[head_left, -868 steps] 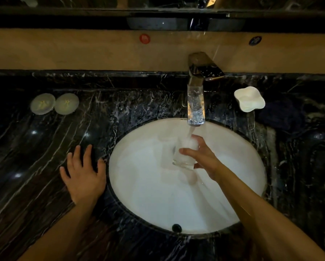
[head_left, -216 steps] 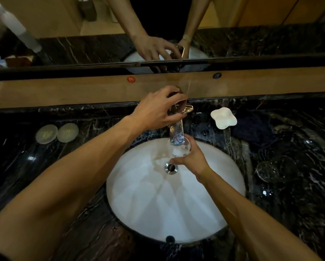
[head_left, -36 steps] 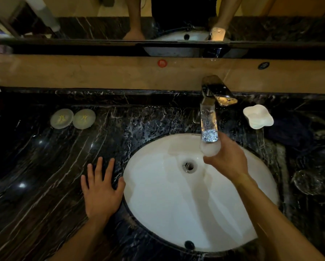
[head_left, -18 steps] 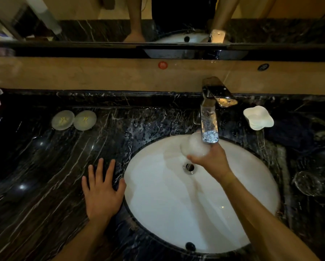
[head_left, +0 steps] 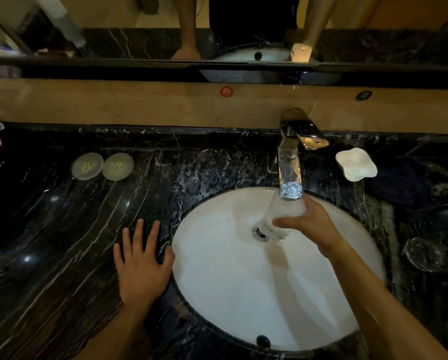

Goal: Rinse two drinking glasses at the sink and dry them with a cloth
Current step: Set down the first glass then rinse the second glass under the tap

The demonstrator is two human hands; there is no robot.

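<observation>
Polished black marble counter (head_left: 61,242), white-veined, glossy and wet with droplets near the smooth white ceramic basin (head_left: 243,294). Chrome tap (head_left: 295,136) gleams, mirror-bright metal. Clear glass tumbler (head_left: 277,219) in the right hand (head_left: 311,224), wet and shiny.

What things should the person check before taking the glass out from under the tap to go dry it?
1. Grip on the glass: ok, the right hand is curled round it.
2. Glass under the faucet spout: ok.
3. Glass rinsed clean: cannot tell, it is clear and blurred.
4. Water running: cannot tell.
5. Left hand free to help: ok, it rests flat on the counter beside the sink.
6. Drying cloth ready: cannot tell, only a dark shape lies right of the faucet.
7. Other glass safe: ok, set on the counter to the right.
</observation>
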